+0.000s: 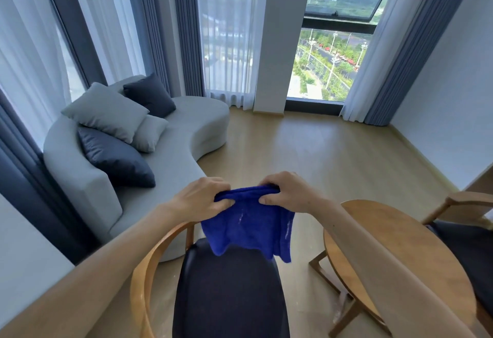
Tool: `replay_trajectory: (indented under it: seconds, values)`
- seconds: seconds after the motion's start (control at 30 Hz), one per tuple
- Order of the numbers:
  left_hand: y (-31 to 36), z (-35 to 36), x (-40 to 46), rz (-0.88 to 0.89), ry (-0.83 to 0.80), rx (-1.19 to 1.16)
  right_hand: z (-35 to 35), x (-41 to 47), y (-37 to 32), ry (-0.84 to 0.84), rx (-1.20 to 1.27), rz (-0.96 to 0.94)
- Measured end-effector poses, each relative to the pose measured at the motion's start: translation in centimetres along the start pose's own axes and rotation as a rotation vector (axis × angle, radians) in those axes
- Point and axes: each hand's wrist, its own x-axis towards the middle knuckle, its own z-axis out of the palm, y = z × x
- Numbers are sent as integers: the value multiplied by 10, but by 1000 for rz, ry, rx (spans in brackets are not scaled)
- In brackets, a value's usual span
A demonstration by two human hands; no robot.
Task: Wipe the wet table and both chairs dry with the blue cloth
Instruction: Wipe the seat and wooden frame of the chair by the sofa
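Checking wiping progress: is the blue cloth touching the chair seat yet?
Cannot tell. In the head view the blue cloth, held by both hands, hangs over the dark chair seat; overlap hides any gap.

left grip (pixel 206 197) | right grip (pixel 289 191) | forearms bare, unsleeved

We hold the blue cloth (pixel 246 227) up in the air with both hands. Our left hand (pixel 198 199) pinches its top edge at one end, our right hand (pixel 286 191) pinches the other end, and the cloth hangs down from our fingers (pixel 225 203). Below the fingers stands a chair (pixel 229 297) with a dark seat and a curved wooden arm. Right of our right fingers is the round wooden table (pixel 354 220), with a second chair (pixel 469 201) beyond it. Left of our left fingers lies a grey sofa (pixel 192 124) with cushions (pixel 106 111).
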Motion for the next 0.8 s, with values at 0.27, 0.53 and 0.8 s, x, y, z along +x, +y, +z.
replay_trajectory:
  seconds: [0.27,0.53,0.8]
  values:
    - [34,17,19,-472,135,170,34,9,-25,227,-180,284]
    - [42,5,17,-931,-26,-1241,39,9,-30,32,310,166]
    - [36,3,8,-796,-32,-1190,38,4,-20,46,208,92]
